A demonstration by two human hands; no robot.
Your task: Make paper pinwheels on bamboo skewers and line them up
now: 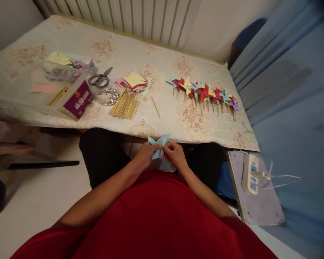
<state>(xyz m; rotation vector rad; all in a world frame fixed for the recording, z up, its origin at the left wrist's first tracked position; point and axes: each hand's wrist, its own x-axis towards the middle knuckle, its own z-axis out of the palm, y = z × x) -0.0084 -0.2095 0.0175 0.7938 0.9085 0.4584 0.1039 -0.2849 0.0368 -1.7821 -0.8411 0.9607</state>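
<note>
A light blue paper pinwheel is held between my hands, just in front of the table's near edge. My left hand is closed on its left side, the thumb lying over the paper near the centre. On the other side my right hand pinches at the pinwheel's middle with thumb and forefinger; anything small between those fingertips is hidden. Beyond them on the table, one thin wooden stick lies apart from a bundle of similar sticks. A pile of coloured paper squares sits behind the bundle.
Several finished pinwheels line the table's right part. At left are a clear plastic box with a purple label, scissors and a dish of small metal pins. A power strip rests on a board at right.
</note>
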